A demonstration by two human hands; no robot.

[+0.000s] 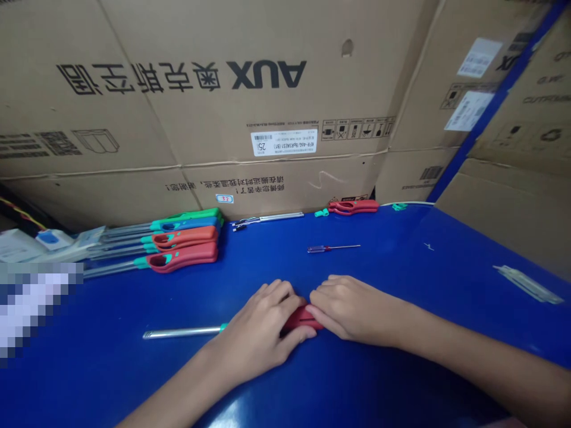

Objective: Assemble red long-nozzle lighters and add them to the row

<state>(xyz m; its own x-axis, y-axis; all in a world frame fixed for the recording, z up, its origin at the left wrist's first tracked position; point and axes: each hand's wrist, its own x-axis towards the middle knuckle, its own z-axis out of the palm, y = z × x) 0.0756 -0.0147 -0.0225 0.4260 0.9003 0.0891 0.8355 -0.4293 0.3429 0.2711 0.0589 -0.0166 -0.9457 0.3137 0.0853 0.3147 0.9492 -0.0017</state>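
A red long-nosed lighter (303,319) lies low over the blue table, its metal tube (182,332) pointing left. My left hand (270,324) is wrapped over the lighter's handle near the green collar, fingers closed. At the handle's right end, my right hand (352,306) grips it with curled fingers and the thumb pressed along the red body. Both hands cover much of the handle, so its trigger is hidden. Beyond the hands lies a small screwdriver (332,248) with a clear purple handle.
Several lighters in red, orange, blue and green (185,255) are stacked at the left. Along the cardboard wall (200,137) lie metal tubes with wires (281,217), a red handle shell (357,206) and small green parts (399,207). Clear strips (529,284) lie at the right.
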